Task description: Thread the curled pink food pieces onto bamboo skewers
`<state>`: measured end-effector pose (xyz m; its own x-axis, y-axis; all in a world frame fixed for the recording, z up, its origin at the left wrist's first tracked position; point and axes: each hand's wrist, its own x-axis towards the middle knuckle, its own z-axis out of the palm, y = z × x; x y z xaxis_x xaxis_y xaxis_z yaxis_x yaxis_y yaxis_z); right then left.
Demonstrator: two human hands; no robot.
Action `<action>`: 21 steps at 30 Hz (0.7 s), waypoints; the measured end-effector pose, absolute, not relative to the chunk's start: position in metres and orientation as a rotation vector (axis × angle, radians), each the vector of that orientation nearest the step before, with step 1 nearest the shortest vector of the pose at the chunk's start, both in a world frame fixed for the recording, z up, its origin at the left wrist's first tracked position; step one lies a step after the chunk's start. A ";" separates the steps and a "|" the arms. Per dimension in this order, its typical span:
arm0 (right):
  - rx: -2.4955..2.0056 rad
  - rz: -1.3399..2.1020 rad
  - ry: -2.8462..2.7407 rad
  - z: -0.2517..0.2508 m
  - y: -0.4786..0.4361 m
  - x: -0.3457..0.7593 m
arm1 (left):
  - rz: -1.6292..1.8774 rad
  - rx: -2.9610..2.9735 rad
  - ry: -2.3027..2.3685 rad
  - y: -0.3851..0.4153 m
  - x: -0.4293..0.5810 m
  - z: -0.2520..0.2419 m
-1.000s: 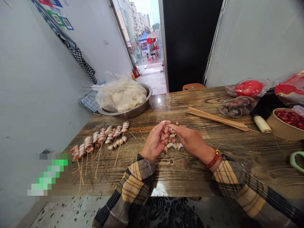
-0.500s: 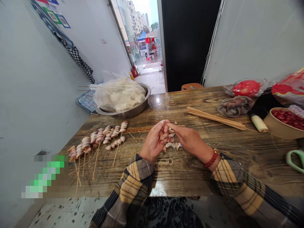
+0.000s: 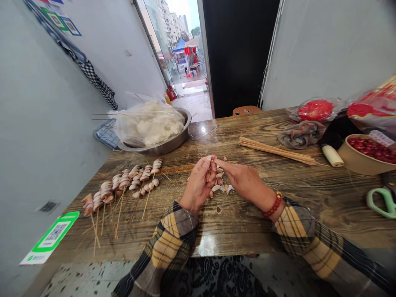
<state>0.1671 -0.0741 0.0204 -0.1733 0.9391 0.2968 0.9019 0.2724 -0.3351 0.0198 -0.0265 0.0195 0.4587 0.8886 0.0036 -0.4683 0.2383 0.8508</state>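
My left hand [image 3: 198,181] is closed with a pale garlic clove [image 3: 210,158] pinched at its fingertips. My right hand [image 3: 244,180] meets it there, fingers pressed together; whatever they grip is hidden. Both hands are raised over the middle of the wooden table, and loose garlic cloves [image 3: 219,180] lie between and beneath them, some with papery skin. To the left, several skewers threaded with garlic cloves [image 3: 124,180] lie side by side, their bare stick ends towards me.
A metal basin [image 3: 173,145] with a plastic bag of pale food [image 3: 154,123] stands at the back left. Bare bamboo sticks [image 3: 275,151], a crumpled cloth [image 3: 301,134], a tub of red fruit [image 3: 365,159] and green-handled scissors [image 3: 382,202] lie to the right.
The whole view has shifted slightly, so things on the table appear a little further left. Both hands stay together at the fingertips, with only small finger movement.
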 end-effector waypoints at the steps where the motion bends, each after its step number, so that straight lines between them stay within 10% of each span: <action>1: -1.665 0.113 -2.112 0.022 -0.074 0.167 | 1.009 0.934 0.564 -0.027 0.020 0.020; 21: -1.537 0.057 -2.008 0.004 -0.070 0.163 | 1.053 1.030 0.589 -0.032 0.024 0.013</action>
<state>0.1634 -0.0698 0.0039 -0.1468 0.8900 0.4317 0.8643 0.3277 -0.3816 0.0241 -0.0323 0.0134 0.4126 0.9085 0.0669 -0.4191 0.1241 0.8994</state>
